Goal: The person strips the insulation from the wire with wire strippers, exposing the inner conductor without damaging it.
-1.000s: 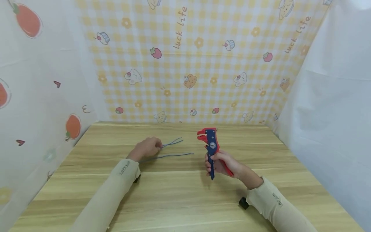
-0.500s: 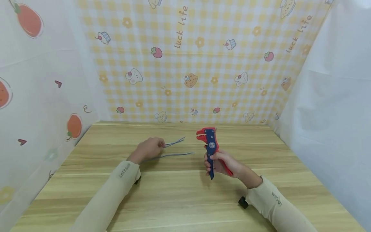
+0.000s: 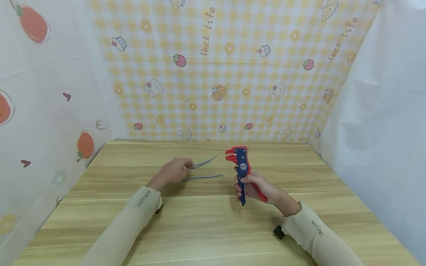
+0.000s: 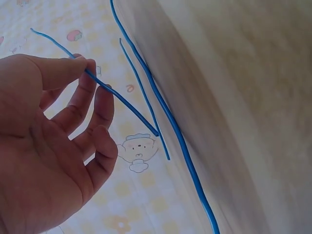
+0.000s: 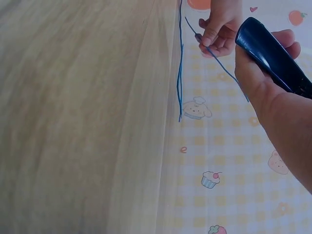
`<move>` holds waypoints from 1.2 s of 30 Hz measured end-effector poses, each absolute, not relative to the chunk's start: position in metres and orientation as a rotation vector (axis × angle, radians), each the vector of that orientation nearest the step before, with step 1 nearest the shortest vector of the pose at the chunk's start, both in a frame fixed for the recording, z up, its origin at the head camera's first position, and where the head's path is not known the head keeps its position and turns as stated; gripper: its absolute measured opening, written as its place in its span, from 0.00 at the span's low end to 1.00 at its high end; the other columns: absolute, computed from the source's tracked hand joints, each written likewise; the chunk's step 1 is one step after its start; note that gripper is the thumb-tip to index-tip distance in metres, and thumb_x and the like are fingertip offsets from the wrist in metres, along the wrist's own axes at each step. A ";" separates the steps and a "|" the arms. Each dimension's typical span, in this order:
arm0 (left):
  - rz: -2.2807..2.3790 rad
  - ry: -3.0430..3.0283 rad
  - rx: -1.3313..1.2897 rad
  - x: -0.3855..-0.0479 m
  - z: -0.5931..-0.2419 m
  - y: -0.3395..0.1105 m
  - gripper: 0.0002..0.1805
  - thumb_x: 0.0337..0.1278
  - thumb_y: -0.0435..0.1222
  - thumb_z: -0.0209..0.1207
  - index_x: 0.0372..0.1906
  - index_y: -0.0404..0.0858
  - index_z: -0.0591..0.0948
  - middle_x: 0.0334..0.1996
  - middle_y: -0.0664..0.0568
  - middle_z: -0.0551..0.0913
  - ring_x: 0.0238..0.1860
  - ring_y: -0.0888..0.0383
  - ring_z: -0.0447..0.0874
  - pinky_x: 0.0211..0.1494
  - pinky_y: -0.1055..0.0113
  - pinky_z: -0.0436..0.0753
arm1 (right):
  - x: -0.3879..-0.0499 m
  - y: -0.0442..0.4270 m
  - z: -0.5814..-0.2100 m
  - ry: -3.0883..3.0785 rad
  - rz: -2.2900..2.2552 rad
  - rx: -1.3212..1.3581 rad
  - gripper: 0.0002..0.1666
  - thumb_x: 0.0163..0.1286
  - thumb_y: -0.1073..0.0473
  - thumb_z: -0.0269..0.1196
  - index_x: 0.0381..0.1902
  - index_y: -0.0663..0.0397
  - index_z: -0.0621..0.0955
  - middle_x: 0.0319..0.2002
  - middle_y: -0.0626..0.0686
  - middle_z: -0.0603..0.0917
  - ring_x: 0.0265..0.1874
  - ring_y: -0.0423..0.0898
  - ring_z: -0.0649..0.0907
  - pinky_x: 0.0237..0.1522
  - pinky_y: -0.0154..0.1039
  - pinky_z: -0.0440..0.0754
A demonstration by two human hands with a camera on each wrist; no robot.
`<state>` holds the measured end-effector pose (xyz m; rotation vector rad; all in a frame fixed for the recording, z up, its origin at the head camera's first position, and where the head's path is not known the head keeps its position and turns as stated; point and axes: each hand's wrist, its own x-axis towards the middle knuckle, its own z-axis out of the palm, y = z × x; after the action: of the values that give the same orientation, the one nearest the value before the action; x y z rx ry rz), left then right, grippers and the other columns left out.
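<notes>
My left hand (image 3: pixel 175 170) pinches a thin blue wire (image 4: pixel 122 101) between thumb and index finger, the other fingers loosely curled below. In the head view, the held wire's free end (image 3: pixel 209 160) points right, towards the tool; a second wire end shows close beside it. Another blue wire (image 3: pixel 206 177) lies on the table in front, partly hidden by the left hand. My right hand (image 3: pixel 257 186) grips the handles of a red and blue wire stripper (image 3: pixel 242 166), held upright with its jaws facing left and apart. Only its dark handle (image 5: pixel 273 53) shows in the right wrist view.
The wooden table (image 3: pixel 206 229) reaches back to a yellow checked cloth (image 3: pixel 219 74). White cloth (image 3: pixel 382 129) hangs at the right, and a printed cloth (image 3: pixel 50 111) at the left. A black wrist piece (image 3: pixel 279 232) pokes out below the right sleeve.
My left hand has shifted a little to the right, bringing the pinched wire's end nearer the wire stripper. The right hand and the tool have stayed almost still.
</notes>
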<state>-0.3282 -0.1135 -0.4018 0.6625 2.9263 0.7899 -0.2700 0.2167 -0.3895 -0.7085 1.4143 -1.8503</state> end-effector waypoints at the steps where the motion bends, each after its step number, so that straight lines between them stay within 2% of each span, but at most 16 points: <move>1: 0.804 2.924 0.669 -0.328 -0.402 -0.113 0.08 0.68 0.35 0.58 0.46 0.43 0.84 0.48 0.51 0.85 0.41 0.56 0.81 0.45 0.54 0.80 | -0.270 0.217 -0.390 1.411 -1.851 -0.712 0.09 0.72 0.62 0.45 0.45 0.58 0.71 0.33 0.50 0.77 0.34 0.45 0.78 0.48 0.48 0.81; 8: 0.906 2.892 0.687 -0.325 -0.401 -0.106 0.07 0.68 0.35 0.59 0.46 0.43 0.84 0.45 0.53 0.85 0.33 0.59 0.78 0.35 0.63 0.77 | -0.270 0.217 -0.391 1.404 -1.854 -0.715 0.09 0.72 0.62 0.45 0.45 0.58 0.71 0.33 0.50 0.78 0.34 0.45 0.79 0.48 0.48 0.81; 18: 0.952 2.871 0.683 -0.322 -0.400 -0.102 0.08 0.69 0.35 0.57 0.48 0.43 0.84 0.44 0.54 0.84 0.29 0.58 0.76 0.30 0.63 0.75 | -0.269 0.217 -0.390 1.400 -1.856 -0.709 0.09 0.72 0.63 0.45 0.45 0.60 0.70 0.34 0.51 0.78 0.34 0.45 0.79 0.49 0.48 0.81; 25: 0.973 2.851 0.742 -0.320 -0.397 -0.101 0.09 0.70 0.34 0.57 0.49 0.42 0.84 0.44 0.55 0.84 0.39 0.59 0.79 0.35 0.65 0.78 | -0.269 0.218 -0.390 1.405 -1.852 -0.717 0.10 0.73 0.63 0.44 0.46 0.60 0.70 0.34 0.51 0.78 0.34 0.45 0.79 0.48 0.48 0.81; 36: 1.008 2.843 0.780 -0.317 -0.394 -0.099 0.09 0.70 0.34 0.57 0.49 0.42 0.84 0.44 0.55 0.84 0.39 0.58 0.79 0.38 0.63 0.79 | -0.268 0.218 -0.391 1.396 -1.826 -0.714 0.11 0.73 0.64 0.42 0.46 0.61 0.70 0.35 0.50 0.80 0.35 0.45 0.81 0.49 0.49 0.81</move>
<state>-0.3166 -0.0992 -0.3935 0.7799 2.8427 1.0079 -0.2681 0.2176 -0.3907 -0.7145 1.3963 -1.8261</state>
